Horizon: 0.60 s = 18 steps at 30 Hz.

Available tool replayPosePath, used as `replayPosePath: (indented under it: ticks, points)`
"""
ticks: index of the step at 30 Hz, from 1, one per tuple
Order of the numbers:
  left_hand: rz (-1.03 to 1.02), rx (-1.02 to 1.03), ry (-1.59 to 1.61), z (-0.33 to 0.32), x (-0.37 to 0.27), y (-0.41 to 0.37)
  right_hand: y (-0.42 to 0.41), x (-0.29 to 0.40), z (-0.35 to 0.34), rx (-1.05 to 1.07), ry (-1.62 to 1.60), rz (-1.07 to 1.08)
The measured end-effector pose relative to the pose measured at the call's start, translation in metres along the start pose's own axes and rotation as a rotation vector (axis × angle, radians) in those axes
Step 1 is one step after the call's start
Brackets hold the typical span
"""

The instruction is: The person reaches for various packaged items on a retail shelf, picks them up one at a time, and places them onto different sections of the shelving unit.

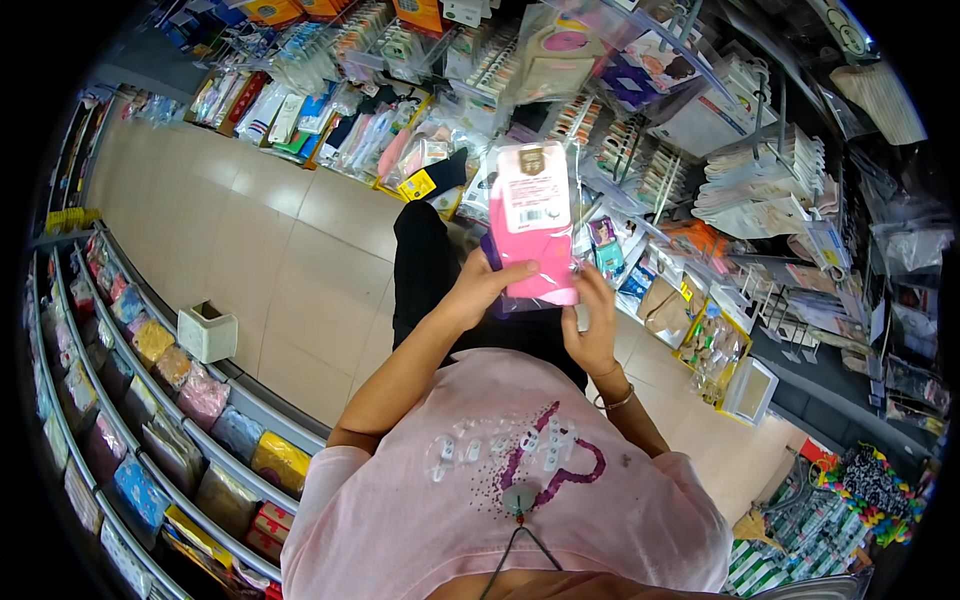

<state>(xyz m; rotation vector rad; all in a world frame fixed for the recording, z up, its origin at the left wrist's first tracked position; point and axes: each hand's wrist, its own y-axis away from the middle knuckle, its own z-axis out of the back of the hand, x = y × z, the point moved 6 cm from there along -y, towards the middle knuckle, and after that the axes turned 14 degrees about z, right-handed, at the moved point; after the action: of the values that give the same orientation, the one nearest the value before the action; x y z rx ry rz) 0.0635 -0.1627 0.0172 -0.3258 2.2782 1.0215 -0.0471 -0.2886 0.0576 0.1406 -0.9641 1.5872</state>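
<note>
A clear plastic packet of pink socks (525,251) with a white and pink printed label (534,187) is in front of me. My left hand (484,289) grips it at the lower left, thumb across its face. Something purple (491,251) shows behind the packet on that side. My right hand (592,315) is at the packet's lower right corner, its fingers bent close to the edge; whether they pinch the plastic I cannot tell.
Hooks with packaged socks (757,180) fill the rack at the right. Boxes of folded socks (367,142) line its foot. Shelves of bagged goods (202,397) curve along the left, beside a white square bin (207,331). Tiled floor (300,247) lies between.
</note>
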Motion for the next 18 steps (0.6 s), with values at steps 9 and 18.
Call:
replayPosePath:
  ticks: [9,18]
  points:
    - [-0.146,0.023,-0.15,0.011,-0.03,0.028,-0.066,-0.004,0.001,-0.013,-1.234,-0.343]
    - [-0.064,-0.03,-0.253,0.019,-0.013,0.03,-0.065,-0.056,-0.02,-0.027,-0.94,-0.66]
